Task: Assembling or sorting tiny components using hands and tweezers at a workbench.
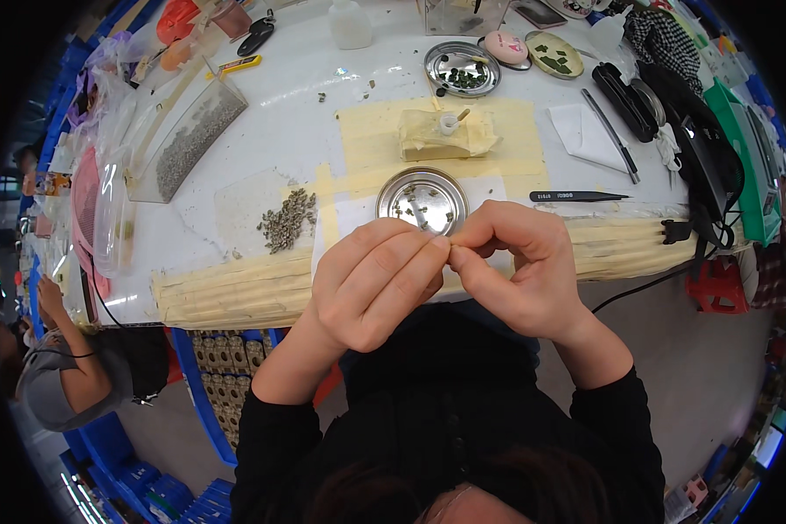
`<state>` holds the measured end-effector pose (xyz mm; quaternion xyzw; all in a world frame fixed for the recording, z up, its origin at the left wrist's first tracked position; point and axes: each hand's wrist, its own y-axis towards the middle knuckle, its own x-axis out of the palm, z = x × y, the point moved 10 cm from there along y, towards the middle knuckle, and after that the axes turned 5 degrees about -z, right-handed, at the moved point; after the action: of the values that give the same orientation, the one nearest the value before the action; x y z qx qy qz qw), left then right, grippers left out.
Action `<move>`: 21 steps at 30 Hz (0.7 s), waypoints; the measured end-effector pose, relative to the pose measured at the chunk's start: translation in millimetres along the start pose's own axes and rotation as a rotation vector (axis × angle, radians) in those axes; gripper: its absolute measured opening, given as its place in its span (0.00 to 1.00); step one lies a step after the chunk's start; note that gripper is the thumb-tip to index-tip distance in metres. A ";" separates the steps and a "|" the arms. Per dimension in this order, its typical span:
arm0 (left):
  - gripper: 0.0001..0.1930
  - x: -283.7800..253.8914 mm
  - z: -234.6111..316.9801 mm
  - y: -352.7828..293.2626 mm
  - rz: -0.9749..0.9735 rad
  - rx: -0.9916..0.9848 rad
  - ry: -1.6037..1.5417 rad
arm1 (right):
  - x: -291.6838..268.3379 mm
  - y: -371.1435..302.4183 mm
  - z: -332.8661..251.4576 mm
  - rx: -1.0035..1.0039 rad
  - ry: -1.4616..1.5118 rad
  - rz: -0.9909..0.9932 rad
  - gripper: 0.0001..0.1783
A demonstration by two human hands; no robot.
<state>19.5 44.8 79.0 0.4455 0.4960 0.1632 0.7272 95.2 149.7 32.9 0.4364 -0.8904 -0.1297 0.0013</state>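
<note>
My left hand (371,284) and my right hand (528,266) meet over the table's near edge, fingertips pressed together in a pinch. Whatever is between them is too small to make out. Just beyond the fingertips, a round metal dish (382,194) holds several small greenish pieces; its near rim is partly hidden by my fingers. To the left lies a pile of small grey-brown parts (288,220). Behind the dish stands a tape-wrapped block (419,144) bearing a small white cup (448,124). Black tweezers (576,196) rest on the right.
A clear tray of grey granules (196,140) sits at left. Farther back are a steel plate with dark green pieces (463,79), a pale dish (555,55) and a white bottle (349,24). A black pen (610,135) and pouch (624,100) lie right. Another person (74,375) sits at far left.
</note>
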 end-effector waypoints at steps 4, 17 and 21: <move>0.11 0.5 -8.3 1.2 -0.033 -0.067 -0.098 | -0.3 0.6 -10.8 -0.090 -0.149 -0.020 0.03; 0.15 -0.4 -0.3 5.0 -0.118 0.037 -0.020 | 7.0 -4.9 -43.7 -0.380 -0.640 0.029 0.05; 0.12 -1.0 -10.7 4.2 -0.043 -0.102 -0.112 | -0.3 -0.5 -24.7 -0.224 -0.363 -0.019 0.06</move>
<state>10.7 51.6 81.8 0.4055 0.4549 0.1473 0.7791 98.7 143.9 56.7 0.4115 -0.8518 -0.3044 -0.1121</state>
